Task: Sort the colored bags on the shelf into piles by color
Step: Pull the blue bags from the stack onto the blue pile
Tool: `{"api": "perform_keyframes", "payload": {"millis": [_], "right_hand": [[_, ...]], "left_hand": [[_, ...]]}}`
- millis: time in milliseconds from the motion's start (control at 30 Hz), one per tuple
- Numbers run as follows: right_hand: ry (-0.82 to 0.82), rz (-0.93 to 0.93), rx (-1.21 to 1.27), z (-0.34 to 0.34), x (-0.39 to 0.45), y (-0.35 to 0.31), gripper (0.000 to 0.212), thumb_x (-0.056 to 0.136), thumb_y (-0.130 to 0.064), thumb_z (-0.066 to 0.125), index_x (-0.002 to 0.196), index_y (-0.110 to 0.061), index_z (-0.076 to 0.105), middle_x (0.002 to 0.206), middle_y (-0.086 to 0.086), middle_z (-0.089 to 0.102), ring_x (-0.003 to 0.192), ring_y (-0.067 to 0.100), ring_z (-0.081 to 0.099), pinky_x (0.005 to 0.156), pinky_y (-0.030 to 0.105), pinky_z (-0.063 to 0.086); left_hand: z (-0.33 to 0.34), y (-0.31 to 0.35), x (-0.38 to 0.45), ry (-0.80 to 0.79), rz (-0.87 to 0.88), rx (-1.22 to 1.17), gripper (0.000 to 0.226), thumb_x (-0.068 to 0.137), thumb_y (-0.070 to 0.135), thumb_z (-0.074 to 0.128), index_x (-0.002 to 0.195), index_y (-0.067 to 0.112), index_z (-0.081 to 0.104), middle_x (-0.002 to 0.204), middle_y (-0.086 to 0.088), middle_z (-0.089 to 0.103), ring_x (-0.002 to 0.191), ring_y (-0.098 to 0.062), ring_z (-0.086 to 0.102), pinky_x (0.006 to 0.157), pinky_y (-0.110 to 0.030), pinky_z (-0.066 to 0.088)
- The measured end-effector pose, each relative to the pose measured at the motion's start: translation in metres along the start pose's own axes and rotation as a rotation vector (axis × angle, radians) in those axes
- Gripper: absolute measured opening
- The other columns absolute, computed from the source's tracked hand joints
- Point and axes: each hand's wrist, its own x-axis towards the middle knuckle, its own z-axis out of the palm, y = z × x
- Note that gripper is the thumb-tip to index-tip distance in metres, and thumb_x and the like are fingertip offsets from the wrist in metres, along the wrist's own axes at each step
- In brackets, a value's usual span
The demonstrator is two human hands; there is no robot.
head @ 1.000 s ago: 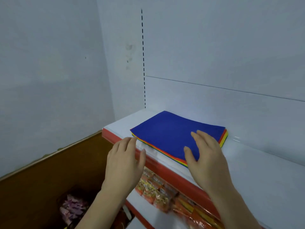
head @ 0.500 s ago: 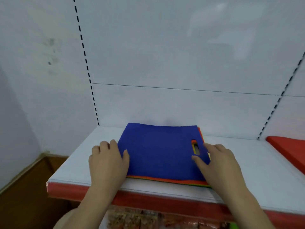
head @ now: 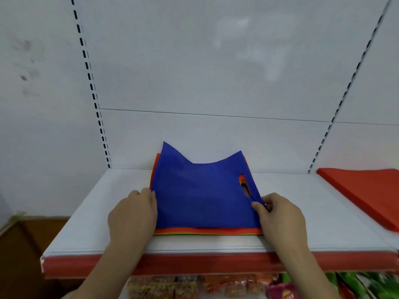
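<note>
Blue bag (head: 200,197) topped our multicoloured stack (head: 207,231) mid-shelf (head: 323,212), far corners lifted. Red pile (head: 367,195) lay well apart, right. Our left hand (head: 132,214) gripped bag's left edge; right hand (head: 280,216) pinched its right edge below handle slot (head: 244,186).

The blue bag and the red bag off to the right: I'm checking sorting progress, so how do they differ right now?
The blue bag tops a mixed-colour stack mid-shelf; the red bag lies apart at the right edge. The blue bag's far corners curl upward, while the red bag lies flat. The left hand and right hand grip the blue bag's sides; nothing touches the red bag. Both rest on the white shelf.
</note>
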Motion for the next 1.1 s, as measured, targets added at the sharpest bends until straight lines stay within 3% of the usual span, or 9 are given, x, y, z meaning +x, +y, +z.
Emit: {"api": "perform_keyframes", "payload": {"millis": [133, 233, 333, 400, 500, 700, 800, 967, 1100], "right_hand": [[0.088, -0.068, -0.08, 0.002, -0.003, 0.0, 0.017, 0.092, -0.033, 0.059, 0.081, -0.022, 0.064, 0.071, -0.006, 0.059, 0.064, 0.017, 0.051, 0.052, 0.029, 0.036], [0.189, -0.119, -0.044, 0.001, -0.005, 0.0, 0.013, 0.089, -0.025, 0.062, 0.083, -0.019, 0.072, 0.077, -0.003, 0.064, 0.072, 0.022, 0.054, 0.054, 0.031, 0.043], [0.272, -0.156, 0.086, -0.009, -0.008, -0.006, 0.013, 0.092, -0.021, 0.058, 0.088, -0.019, 0.071, 0.075, -0.005, 0.067, 0.068, 0.019, 0.058, 0.057, 0.033, 0.049], [0.293, -0.159, 0.238, -0.018, -0.009, -0.011, 0.017, 0.095, -0.021, 0.054, 0.106, -0.02, 0.067, 0.079, -0.007, 0.068, 0.066, 0.017, 0.059, 0.061, 0.033, 0.05], [0.308, -0.156, 0.435, -0.026, -0.012, -0.017, 0.037, 0.097, -0.016, 0.052, 0.133, -0.025, 0.053, 0.089, -0.014, 0.064, 0.068, 0.008, 0.059, 0.063, 0.023, 0.046], [0.381, -0.205, 0.413, -0.017, -0.019, -0.008, 0.038, 0.09, -0.016, 0.041, 0.119, -0.013, 0.066, 0.107, -0.007, 0.066, 0.094, 0.01, 0.059, 0.086, 0.012, 0.04], [0.375, -0.194, 0.38, -0.017, -0.022, -0.007, 0.039, 0.091, -0.018, 0.041, 0.12, -0.011, 0.065, 0.112, -0.004, 0.066, 0.097, 0.008, 0.058, 0.086, 0.02, 0.044], [0.376, -0.165, 0.33, -0.025, -0.027, -0.003, 0.034, 0.093, -0.004, 0.055, 0.126, -0.011, 0.061, 0.116, -0.004, 0.063, 0.099, 0.005, 0.054, 0.085, 0.02, 0.042], [0.385, -0.126, 0.301, -0.038, -0.037, 0.006, 0.039, 0.092, -0.008, 0.058, 0.131, -0.013, 0.058, 0.117, -0.014, 0.054, 0.103, -0.002, 0.048, 0.083, 0.009, 0.035]], "left_hand": [[0.001, 0.0, -0.004, 0.049, 0.034, -0.009, 0.028, 0.099, 0.032, 0.046, 0.08, 0.017, 0.06, 0.073, 0.0, 0.051, 0.054, -0.018, 0.04, 0.047, -0.026, 0.023], [0.005, -0.002, -0.003, 0.176, 0.083, -0.014, 0.03, 0.098, 0.027, 0.047, 0.111, 0.012, 0.069, 0.107, -0.014, 0.066, 0.075, -0.034, 0.056, 0.055, -0.036, 0.041], [-0.009, 0.0, -0.002, 0.295, 0.138, -0.185, 0.041, 0.098, 0.029, 0.039, 0.124, 0.011, 0.064, 0.098, -0.007, 0.067, 0.079, -0.027, 0.056, 0.06, -0.038, 0.048], [-0.025, 0.006, -0.003, 0.306, 0.147, -0.334, 0.039, 0.101, 0.023, 0.04, 0.135, 0.013, 0.055, 0.081, 0.002, 0.06, 0.068, -0.016, 0.052, 0.055, -0.031, 0.045], [-0.039, 0.015, -0.004, 0.289, 0.113, -0.523, 0.054, 0.1, 0.021, 0.044, 0.151, 0.027, 0.03, 0.081, 0.012, 0.054, 0.063, -0.008, 0.051, 0.053, -0.021, 0.042], [-0.028, 0.014, -0.01, 0.379, 0.213, -0.547, 0.034, 0.094, 0.01, 0.046, 0.124, 0.011, 0.063, 0.106, 0.001, 0.063, 0.082, -0.016, 0.059, 0.067, -0.031, 0.053], [-0.024, 0.018, -0.012, 0.355, 0.203, -0.559, 0.032, 0.092, 0.004, 0.058, 0.123, 0.01, 0.063, 0.106, 0.001, 0.063, 0.078, -0.014, 0.056, 0.067, -0.028, 0.051], [-0.02, 0.027, -0.015, 0.302, 0.205, -0.58, 0.039, 0.088, 0.008, 0.064, 0.127, 0.011, 0.06, 0.112, 0.0, 0.062, 0.075, -0.01, 0.052, 0.068, -0.022, 0.043], [-0.016, 0.042, -0.02, 0.267, 0.229, -0.639, 0.042, 0.088, 0.008, 0.065, 0.129, 0.01, 0.059, 0.118, -0.003, 0.06, 0.077, -0.009, 0.052, 0.068, -0.021, 0.041]]}}
